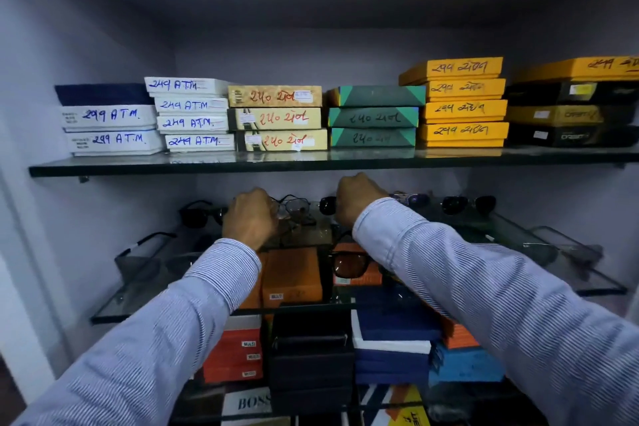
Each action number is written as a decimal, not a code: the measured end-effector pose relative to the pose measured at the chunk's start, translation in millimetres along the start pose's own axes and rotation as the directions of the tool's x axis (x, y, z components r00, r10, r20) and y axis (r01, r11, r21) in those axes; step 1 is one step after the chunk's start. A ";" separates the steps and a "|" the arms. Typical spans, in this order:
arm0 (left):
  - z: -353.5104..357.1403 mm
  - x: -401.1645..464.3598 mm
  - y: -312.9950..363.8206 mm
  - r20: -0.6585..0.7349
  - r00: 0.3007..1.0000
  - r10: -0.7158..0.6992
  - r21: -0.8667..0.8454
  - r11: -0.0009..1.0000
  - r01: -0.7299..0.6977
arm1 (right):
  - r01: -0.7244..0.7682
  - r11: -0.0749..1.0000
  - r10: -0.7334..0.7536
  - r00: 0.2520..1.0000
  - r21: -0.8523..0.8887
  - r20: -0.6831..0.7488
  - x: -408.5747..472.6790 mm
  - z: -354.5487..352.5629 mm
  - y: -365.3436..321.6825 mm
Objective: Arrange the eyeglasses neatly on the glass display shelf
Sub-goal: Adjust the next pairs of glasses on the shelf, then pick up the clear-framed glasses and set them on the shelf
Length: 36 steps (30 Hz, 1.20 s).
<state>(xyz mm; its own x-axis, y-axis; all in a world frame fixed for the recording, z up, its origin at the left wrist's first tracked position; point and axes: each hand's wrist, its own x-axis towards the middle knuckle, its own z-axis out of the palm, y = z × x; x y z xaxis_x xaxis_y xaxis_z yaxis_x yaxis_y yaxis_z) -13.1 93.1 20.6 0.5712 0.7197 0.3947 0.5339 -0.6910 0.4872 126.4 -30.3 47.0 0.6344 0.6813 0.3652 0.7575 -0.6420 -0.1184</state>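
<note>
Eyeglasses (294, 206) already line the back of the glass shelf (553, 252) at mid-frame; we judge the front pairs remain. Left hand (250, 218) and right hand (356, 197) are curled among them, but we cannot tell either grip.

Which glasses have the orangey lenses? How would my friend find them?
Find the glass shelf where both hands reach, below the shelf of stacked boxes. Near its front edge, just under the right sleeve, sits a dark-framed pair. Its lenses are amber-orange, while the pairs along the back look dark or clear.
</note>
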 end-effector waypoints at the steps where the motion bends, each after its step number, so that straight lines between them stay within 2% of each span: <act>1: 3.3 1.4 -3.2 0.008 1.000 0.010 0.026 1.000 -0.010 | 0.028 1.000 -0.028 1.000 0.009 0.008 6.1 6.1 -10.2; 6: 23.4 13.5 -13.2 0.032 0.999 0.038 0.138 0.990 -0.042 | 0.133 0.989 -0.119 0.974 -0.064 0.194 34.2 32.2 -40.1; 14: 45.6 37.6 -22.4 0.102 0.993 0.056 0.196 0.978 -0.076 | 0.135 0.984 -0.086 0.931 -0.117 0.355 63.1 47.6 -56.5; 18: 50.7 38.3 -24.9 0.095 0.994 0.049 0.197 0.978 -0.067 | 0.150 0.979 -0.090 0.929 -0.141 0.359 63.6 53.6 -56.0; 22: 41.2 37.3 -19.3 0.087 0.995 0.047 0.084 0.995 -0.054 | 0.146 0.983 -0.103 0.943 -0.113 0.317 59.0 46.6 -49.5; 27: 19.1 14.8 -8.3 -0.012 0.986 0.165 0.160 0.974 -0.161 | 0.154 0.985 -0.138 0.974 -0.077 0.182 46.9 31.2 -36.2; 33: -10.3 -21.7 -4.0 -0.128 0.934 0.335 0.252 0.921 -0.296 | 0.177 0.984 -0.174 0.934 0.016 0.312 30.0 17.8 -25.1; 36: -24.0 -34.5 -7.1 -0.173 0.910 0.375 0.288 0.903 -0.318 | 0.164 0.976 -0.202 0.927 0.141 0.316 20.2 5.8 -18.0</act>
<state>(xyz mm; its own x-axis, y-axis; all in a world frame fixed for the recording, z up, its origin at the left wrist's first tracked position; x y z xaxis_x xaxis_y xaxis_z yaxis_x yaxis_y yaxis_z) -51.6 74.8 22.3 0.6125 0.4075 0.6773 0.4807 -0.8722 0.0901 126.5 -3.0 51.1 0.4841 0.8722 0.0709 0.8655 -0.4653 -0.1856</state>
